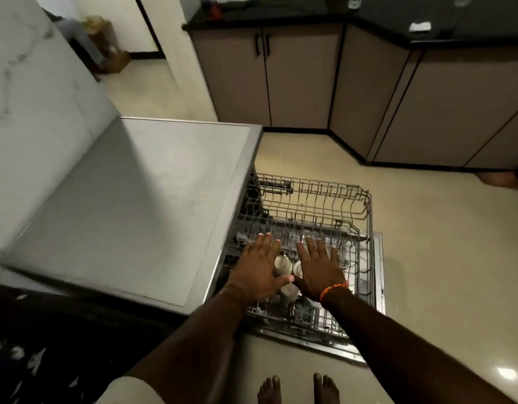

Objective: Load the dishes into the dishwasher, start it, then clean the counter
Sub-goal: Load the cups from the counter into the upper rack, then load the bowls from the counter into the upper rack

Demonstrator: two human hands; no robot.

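Here, both hands hover palm-down over the pulled-out upper rack [316, 199] of the dishwasher [153, 205]. The left hand [259, 271] and right hand [317, 271] have fingers [313, 247] straight and spread, holding nothing; whether they touch the wire cannot be told. Pale cups [282, 263] sit in the rack between and beneath the hands.

Both arms reach forward toward twelve o'clock, nearly parallel. The left hand [259, 268] lies palm down with fingers straight and together, thumb out toward three o'clock. The right hand [317, 268] is likewise flat, fingers slightly spread, an orange band on its wrist. Thumbs nearly meet.
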